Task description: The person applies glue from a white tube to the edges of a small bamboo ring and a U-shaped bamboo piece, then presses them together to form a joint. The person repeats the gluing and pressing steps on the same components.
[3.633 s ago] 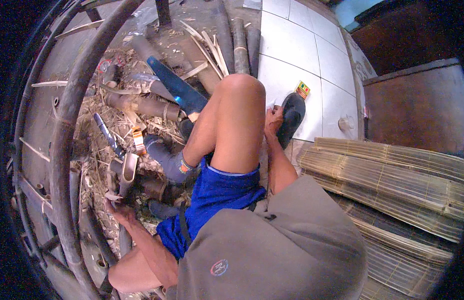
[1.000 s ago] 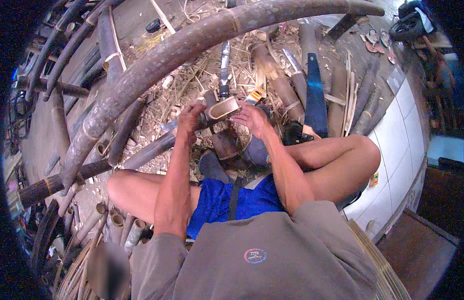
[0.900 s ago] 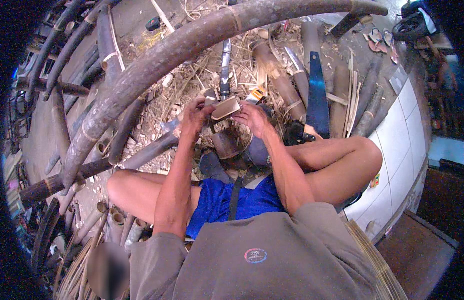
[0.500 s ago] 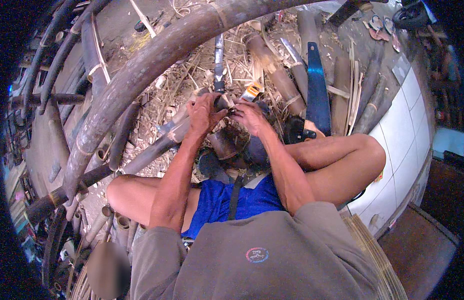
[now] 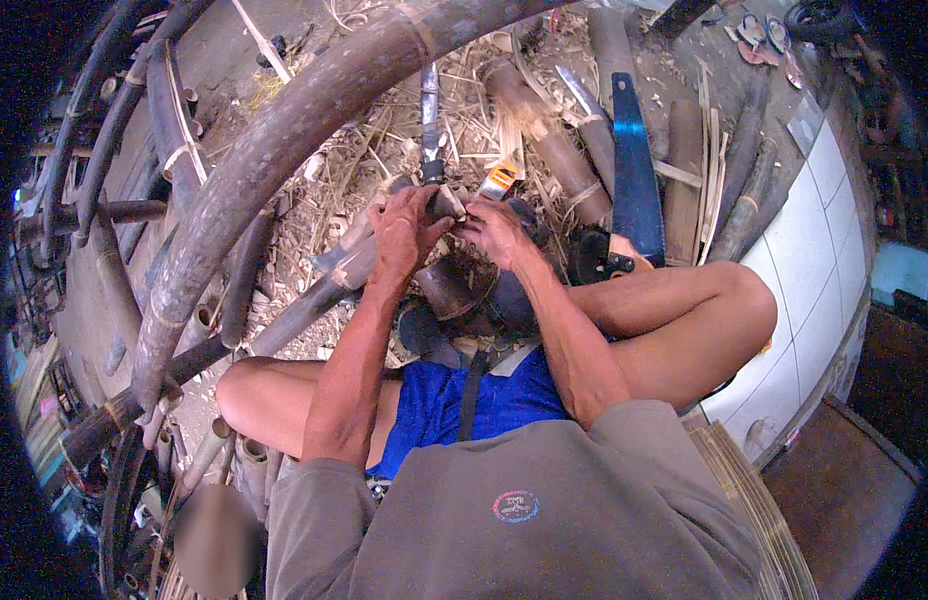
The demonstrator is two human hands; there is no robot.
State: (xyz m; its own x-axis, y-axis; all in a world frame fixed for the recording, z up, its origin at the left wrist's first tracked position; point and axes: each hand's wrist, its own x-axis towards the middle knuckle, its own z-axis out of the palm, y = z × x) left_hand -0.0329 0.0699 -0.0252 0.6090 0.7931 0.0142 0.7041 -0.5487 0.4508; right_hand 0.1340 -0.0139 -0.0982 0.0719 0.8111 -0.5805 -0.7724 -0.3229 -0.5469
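Observation:
My left hand (image 5: 402, 228) is wrapped over a short dark bamboo piece (image 5: 445, 205), whose pale cut end faces right. My right hand (image 5: 496, 233) is at that cut end, its fingers drawn together; whatever they pinch is too small to make out. Just beyond the right fingers lies a flat object with an orange and white patch (image 5: 500, 180). A long blade (image 5: 430, 115) lies past the bamboo piece, its dark handle end near my left fingers. Between my legs, below my hands, sits a thick brown bamboo section (image 5: 447, 287).
A large curved bamboo pole (image 5: 246, 165) arches across the left and top. Dark handsaw (image 5: 634, 165), bamboo lengths (image 5: 554, 140) and another knife (image 5: 582, 95) lie to the right. Shavings (image 5: 374, 135) cover the ground ahead. White tiles (image 5: 804, 270) and sandals (image 5: 759, 40) are at right.
Both hands stay at the bamboo piece, with only slight finger movement. The whole view has shifted a little, so the surroundings appear slightly higher.

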